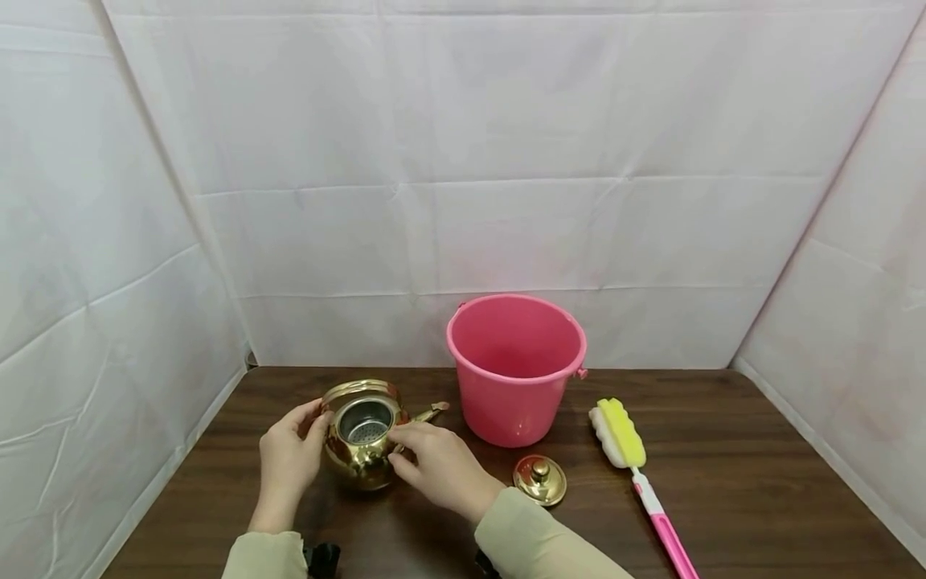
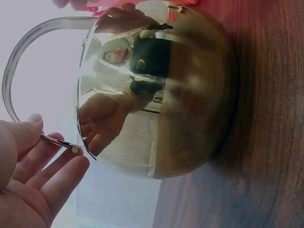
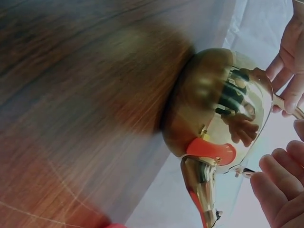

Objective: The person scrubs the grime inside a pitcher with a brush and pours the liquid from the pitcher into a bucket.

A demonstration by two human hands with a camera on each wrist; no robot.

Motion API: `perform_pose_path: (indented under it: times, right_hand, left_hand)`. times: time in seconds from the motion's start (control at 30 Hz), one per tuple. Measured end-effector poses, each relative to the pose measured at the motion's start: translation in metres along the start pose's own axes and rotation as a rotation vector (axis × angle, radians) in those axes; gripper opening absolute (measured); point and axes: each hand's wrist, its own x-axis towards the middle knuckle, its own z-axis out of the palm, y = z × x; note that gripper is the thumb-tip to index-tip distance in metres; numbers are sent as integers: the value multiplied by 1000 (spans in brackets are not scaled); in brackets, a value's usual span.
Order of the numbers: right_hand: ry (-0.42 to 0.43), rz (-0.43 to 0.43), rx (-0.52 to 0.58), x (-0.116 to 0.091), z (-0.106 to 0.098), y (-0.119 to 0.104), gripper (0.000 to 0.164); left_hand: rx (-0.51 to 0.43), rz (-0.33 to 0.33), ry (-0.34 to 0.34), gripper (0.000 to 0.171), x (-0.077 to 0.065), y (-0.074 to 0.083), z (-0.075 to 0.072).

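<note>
Plainly, the teapot [image 1: 363, 465] sits between left fingers [image 2: 65, 178] pinching its handle [image 1: 362, 386] and loosely parted right fingers [image 3: 280, 183].

The head view is looking forward and down across the table [image 1: 752, 482]; the wrist views, much closer, are facing the kettle [image 1: 362, 468] from seven (left) and five o'clock (right), all sharing it.
</note>
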Motion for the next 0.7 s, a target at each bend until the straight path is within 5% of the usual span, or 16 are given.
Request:
perform_pose_path:
  times: [0.7]
  right_hand:
    - [-58,-33,-66,13,-3,-9,32]
  left_hand:
    - [28,11,12,25,-1,1,0]
